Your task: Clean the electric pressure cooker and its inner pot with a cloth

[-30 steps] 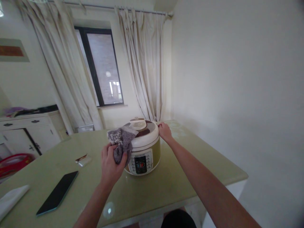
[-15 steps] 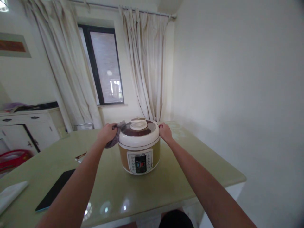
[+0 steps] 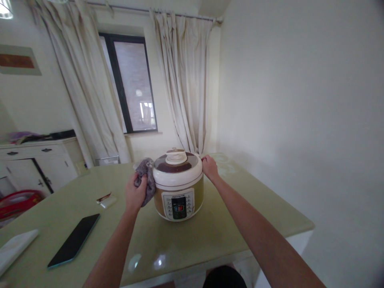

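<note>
A white and gold electric pressure cooker point(image 3: 177, 176) stands upright on the pale green tabletop, its lid on and its control panel point(image 3: 179, 205) facing me. My left hand point(image 3: 135, 191) grips a crumpled grey-purple cloth point(image 3: 147, 180) against the cooker's left side. On the opposite side, my right hand point(image 3: 210, 166) has its fingers closed at the rim, by the side handle. What exactly those fingertips hold is partly hidden. A white knob point(image 3: 176, 157) sits on top of the dark lid.
To the left lie a black tablet-like slab point(image 3: 74, 241), a white flat object point(image 3: 16, 250) and a small packet point(image 3: 106, 200) on the table point(image 3: 192, 244). A wall rises along the right. White cabinets point(image 3: 45, 162) and a red basket point(image 3: 21, 204) are beyond the left edge.
My left hand has moved down and toward me with the cloth, from the cooker's rim to lower on its side. The right hand stays at the right rim.
</note>
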The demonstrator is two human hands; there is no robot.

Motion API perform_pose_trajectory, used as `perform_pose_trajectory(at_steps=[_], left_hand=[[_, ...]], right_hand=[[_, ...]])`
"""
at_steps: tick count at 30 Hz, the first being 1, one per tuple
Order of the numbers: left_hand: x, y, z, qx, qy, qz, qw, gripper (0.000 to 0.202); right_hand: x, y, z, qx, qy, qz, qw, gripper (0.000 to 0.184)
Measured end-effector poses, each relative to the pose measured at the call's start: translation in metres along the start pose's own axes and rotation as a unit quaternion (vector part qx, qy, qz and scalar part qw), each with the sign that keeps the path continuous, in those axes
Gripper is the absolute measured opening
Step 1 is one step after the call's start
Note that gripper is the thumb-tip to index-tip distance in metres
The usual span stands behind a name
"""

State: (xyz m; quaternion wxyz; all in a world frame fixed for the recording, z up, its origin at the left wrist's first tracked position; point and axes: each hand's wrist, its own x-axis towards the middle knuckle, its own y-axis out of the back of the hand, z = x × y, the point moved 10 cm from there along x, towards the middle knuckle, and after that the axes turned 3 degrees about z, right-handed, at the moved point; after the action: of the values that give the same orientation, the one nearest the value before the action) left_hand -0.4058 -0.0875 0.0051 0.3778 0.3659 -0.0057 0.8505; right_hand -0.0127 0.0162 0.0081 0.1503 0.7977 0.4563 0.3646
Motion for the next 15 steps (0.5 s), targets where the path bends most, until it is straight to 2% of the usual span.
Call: perform_pose_trajectory(at_steps=[3, 6, 8, 11, 13, 15], left_hand=[[-0.011, 0.004, 0.008, 0.041, -0.031, 0.001, 0.999, 0.037], [0.006, -0.003, 0.000, 0.031, -0.013, -0.023, 0.999, 0.039], [0.028, -0.012, -0.012, 0.003, 0.029, -0.038, 0.999, 0.040], [0.057, -0.035, -0.034, -0.077, 0.134, -0.081, 0.985, 0.038], [0.067, -0.049, -0.042, -0.118, 0.187, -0.102, 0.970, 0.039], [0.070, -0.055, -0.042, -0.126, 0.203, -0.102, 0.966, 0.036]], right_hand=[[-0.001, 0.000, -0.001, -0.001, -0.001, -0.001, 1.000, 0.037], [-0.001, 0.000, -0.001, -0.008, -0.001, -0.002, 1.000, 0.037], [-0.002, 0.001, 0.000, -0.013, -0.002, -0.001, 1.000, 0.037], [-0.004, 0.004, 0.002, -0.019, -0.006, 0.007, 1.000, 0.037], [-0.005, 0.007, 0.004, -0.020, -0.007, 0.014, 1.000, 0.034], [-0.005, 0.008, 0.006, -0.014, -0.007, 0.021, 1.000, 0.030]])
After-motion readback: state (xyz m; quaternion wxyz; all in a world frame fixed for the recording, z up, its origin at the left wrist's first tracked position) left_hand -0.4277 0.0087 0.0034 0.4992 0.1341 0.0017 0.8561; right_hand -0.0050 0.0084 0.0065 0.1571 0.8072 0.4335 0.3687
